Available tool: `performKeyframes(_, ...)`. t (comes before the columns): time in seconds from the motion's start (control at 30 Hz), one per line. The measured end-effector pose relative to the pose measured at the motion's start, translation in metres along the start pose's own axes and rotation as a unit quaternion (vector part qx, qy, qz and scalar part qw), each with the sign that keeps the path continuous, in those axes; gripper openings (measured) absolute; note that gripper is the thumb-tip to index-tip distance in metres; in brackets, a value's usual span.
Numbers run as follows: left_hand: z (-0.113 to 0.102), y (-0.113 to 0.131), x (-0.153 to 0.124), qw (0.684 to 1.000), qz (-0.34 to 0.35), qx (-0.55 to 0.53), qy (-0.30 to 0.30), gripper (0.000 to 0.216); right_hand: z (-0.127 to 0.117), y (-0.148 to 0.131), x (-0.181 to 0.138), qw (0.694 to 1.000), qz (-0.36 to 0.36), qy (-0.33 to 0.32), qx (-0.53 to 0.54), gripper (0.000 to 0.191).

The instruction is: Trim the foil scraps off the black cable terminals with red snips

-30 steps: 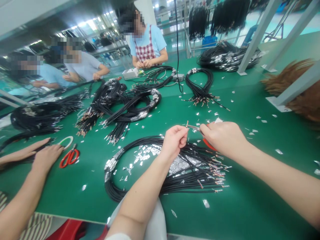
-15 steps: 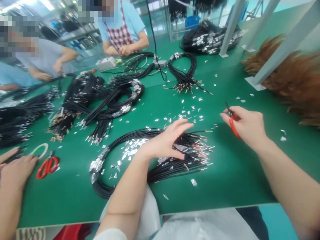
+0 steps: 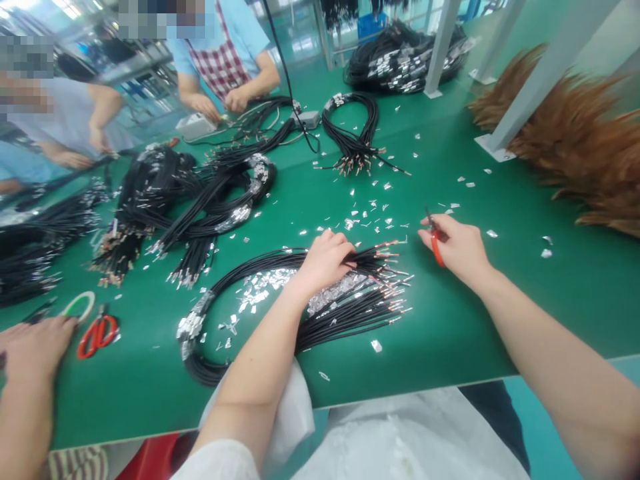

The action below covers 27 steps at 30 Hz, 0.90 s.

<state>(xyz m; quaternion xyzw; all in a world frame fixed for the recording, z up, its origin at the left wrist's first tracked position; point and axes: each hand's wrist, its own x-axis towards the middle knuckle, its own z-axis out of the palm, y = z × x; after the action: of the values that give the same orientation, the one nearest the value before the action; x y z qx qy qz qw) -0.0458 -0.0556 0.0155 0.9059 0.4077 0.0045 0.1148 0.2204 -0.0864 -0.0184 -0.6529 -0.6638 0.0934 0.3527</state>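
Observation:
On the green table point(image 3: 440, 347) a bundle of black cables point(image 3: 235, 269) lies in a loop, its stripped ends point(image 3: 400, 280) fanned out to the right. My left hand point(image 3: 327, 261) is closed round the upper strands of the bundle, close to those ends. Red-handled scissors point(image 3: 436, 248) sit in my right hand point(image 3: 457, 252), blades pointing up and away, a short way right of the cable ends. Silvery foil scraps point(image 3: 265, 285) are scattered inside the loop. Silver wrapping point(image 3: 193, 327) binds the bundle at its left bend.
Another pair of red scissors point(image 3: 98, 335) and a tape roll point(image 3: 83, 307) lie by a co-worker's hand point(image 3: 37, 340). More cable bundles point(image 3: 160, 180) pile up at left. A post point(image 3: 545, 87) and brown feathers point(image 3: 575, 140) stand at right. Co-workers sit across the table.
My left hand has gone from spread over the cables to closed on the upper strands. My right hand with the scissors appears slightly further left as the whole view shifts.

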Motion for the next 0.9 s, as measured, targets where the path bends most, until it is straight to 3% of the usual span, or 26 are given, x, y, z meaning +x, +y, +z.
performKeyframes(0.1,0.002,0.002,0.004,1.0,-0.003,0.019,0.011,0.019,0.0,-0.002,-0.001,1.0,-0.004,-0.011,-0.005,0.02)
performKeyframes(0.23,0.005,0.001,0.006,0.999,0.003,-0.034,-0.001,0.016,0.0,-0.001,-0.001,1.0,0.0,-0.002,0.015,0.019)
performKeyframes(0.33,0.005,-0.001,0.009,0.998,-0.019,-0.053,0.022,0.014,-0.001,0.001,0.0,0.999,0.005,-0.005,0.033,0.018)
performKeyframes(0.47,0.0,-0.002,0.015,0.985,-0.108,-0.031,0.132,0.016,-0.002,0.003,0.001,0.999,0.012,-0.008,0.05,0.018)
performKeyframes(0.6,0.002,-0.005,0.024,0.94,-0.217,-0.012,0.262,0.018,-0.002,0.003,0.0,0.998,0.017,-0.019,0.058,0.018)
performKeyframes(0.77,0.012,-0.013,0.029,0.944,-0.248,-0.05,0.214,0.025,-0.001,0.0,-0.002,0.999,-0.008,-0.05,0.016,0.017)
performKeyframes(0.9,0.013,-0.014,0.021,0.945,-0.24,-0.058,0.213,0.019,0.0,-0.002,-0.003,0.998,-0.014,-0.056,0.011,0.017)
